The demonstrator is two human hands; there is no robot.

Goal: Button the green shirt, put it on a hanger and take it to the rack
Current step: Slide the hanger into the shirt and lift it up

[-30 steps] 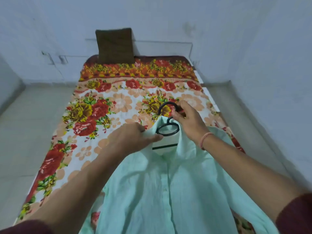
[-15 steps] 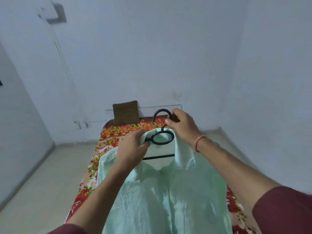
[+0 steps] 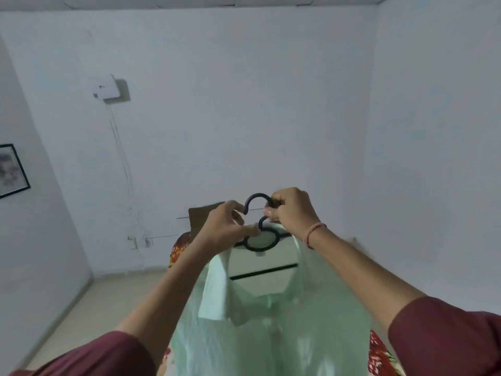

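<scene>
The person stands at the foot of the bed (image 3: 176, 249) and holds the green shirt (image 3: 271, 337) up in front of the chest, clear of the covers. The shirt hangs on a black hanger (image 3: 260, 249), collar spread open at the top and the front falling straight down out of sight at the bottom edge. The hanger's crossbar shows as a dark line inside the neck opening.

The right hand (image 3: 292, 210) is curled tight around the base of the hanger's hook, fingers and thumb closed on the black stem, so the curve of the hook sticks out to the left of the knuckles. A thin pink band (image 3: 314, 234) sits on that wrist. The left hand (image 3: 224, 226) is just beside it, fingers bent, the thumb and fingertips pinching the shirt collar where it meets the hanger's ring. Both forearms come out of dark red sleeves (image 3: 444, 335).

Behind the hands, a brown cushion (image 3: 197, 214) leans on the far wall at the head of the bed, and the flowered sheet (image 3: 379, 354) shows on either side of the shirt. A white box (image 3: 110, 89) is fixed high on the wall, and a framed picture (image 3: 12, 169) hangs on the left wall.
</scene>
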